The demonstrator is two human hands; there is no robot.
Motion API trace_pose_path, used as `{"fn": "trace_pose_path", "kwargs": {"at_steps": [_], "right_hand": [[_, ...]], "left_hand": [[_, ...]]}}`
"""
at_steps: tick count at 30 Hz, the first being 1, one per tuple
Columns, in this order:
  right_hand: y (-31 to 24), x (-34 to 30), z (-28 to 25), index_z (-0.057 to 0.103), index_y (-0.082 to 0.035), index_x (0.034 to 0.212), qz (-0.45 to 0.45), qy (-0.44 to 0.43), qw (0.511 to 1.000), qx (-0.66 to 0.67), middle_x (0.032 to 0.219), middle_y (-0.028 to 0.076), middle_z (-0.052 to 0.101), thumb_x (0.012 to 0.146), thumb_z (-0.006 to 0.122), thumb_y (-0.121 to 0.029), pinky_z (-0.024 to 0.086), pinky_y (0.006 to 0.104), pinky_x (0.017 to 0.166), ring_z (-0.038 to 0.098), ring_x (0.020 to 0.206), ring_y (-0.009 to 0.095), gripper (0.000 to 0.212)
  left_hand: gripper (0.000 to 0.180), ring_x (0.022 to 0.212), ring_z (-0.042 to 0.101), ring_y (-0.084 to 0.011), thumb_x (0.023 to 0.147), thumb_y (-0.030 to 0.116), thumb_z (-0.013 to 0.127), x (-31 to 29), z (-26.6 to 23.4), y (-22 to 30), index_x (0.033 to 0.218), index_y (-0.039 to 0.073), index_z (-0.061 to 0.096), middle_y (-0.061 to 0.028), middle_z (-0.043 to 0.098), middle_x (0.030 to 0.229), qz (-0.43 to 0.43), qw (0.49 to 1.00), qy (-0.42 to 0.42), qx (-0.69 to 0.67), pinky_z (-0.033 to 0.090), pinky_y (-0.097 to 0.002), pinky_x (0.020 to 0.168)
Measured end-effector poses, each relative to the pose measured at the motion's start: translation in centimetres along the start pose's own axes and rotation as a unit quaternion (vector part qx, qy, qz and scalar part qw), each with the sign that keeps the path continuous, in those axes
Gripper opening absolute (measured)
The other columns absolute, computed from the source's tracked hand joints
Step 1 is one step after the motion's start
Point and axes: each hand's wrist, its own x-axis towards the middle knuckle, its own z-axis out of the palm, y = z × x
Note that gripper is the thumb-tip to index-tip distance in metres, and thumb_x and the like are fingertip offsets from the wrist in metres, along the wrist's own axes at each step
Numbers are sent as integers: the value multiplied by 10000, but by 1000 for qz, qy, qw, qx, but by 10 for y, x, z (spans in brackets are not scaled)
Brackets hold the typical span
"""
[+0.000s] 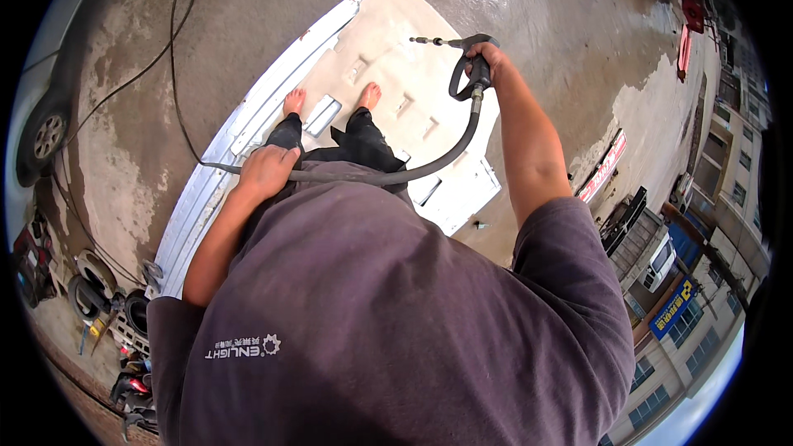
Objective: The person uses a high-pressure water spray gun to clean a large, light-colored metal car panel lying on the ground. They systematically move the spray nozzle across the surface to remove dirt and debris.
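Note:
My right hand (487, 56) is wrapped round the grip of a black pressure washer gun (473, 66), held out ahead on the right. Its short nozzle (429, 40) points left, over the far part of a large cream panel (388, 21) with rectangular cutouts. From the gun's base a thick dark hose (438, 167) curves down and across my waist. At the left, my left hand (268, 172) is closed round that hose by my thigh; its fingertips are partly hidden. My bare feet (369, 97) stand on the panel, and no spray can be made out.
A white metal edge (273, 74) runs along the panel's left side. The thinner hose (174, 49) loops over wet concrete (248, 0). A parked car's wheel (45, 139) is at far left, with loose tyres and tools below it. A truck (657, 260) and buildings line the right.

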Motion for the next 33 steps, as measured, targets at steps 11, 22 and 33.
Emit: {"fn": "trace_pose_path", "kwargs": {"at_steps": [11,22,33], "right_hand": [[-90,12,-51,480,9,883,-65,-52,993,-88,660,125,535,776,589,-102,530,352,430,578,475,230,189],[-72,57,-117,475,1,891,-49,-84,994,-58,668,140,522,784,573,-80,537,363,436,567,484,245,165],[-69,46,-151,507,4,849,-91,-112,989,-29,642,132,548,771,597,-91,533,357,448,576,468,243,152]], "left_hand": [[530,939,578,-459,945,407,434,7,44,107,855,-58,672,-288,641,925,-67,996,38,-53,415,-524,826],[439,929,569,-407,977,364,421,19,77,143,861,6,648,-212,651,900,15,996,33,81,416,-508,827],[456,888,559,-417,978,344,407,28,96,163,787,-9,624,-217,640,834,44,994,43,86,403,-507,800]]}}
